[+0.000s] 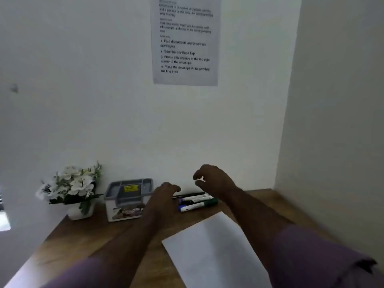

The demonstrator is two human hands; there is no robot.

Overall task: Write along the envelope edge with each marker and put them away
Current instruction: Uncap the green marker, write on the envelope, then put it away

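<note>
Lying on the bench [87, 242] near its back edge, one white envelope [214, 252] sits askew. Behind it, about four markers [196, 201] huddle by the wall; blur hides the exact count. Both hands hover there, holding nothing: left hand [164, 196] loosely spread, right hand [214, 179] with fingers loosely curled. One grey box [128, 196], contents unclear, and one flowerpot [80, 210] stand left.

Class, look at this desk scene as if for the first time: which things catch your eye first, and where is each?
Two bare forearms reach across the wooden desk, the left hand and right hand poised above a cluster of markers near the wall. A white envelope lies slantwise in front of them. To the left stand a grey organizer box and white flowers; a printed instruction sheet hangs above.
</note>
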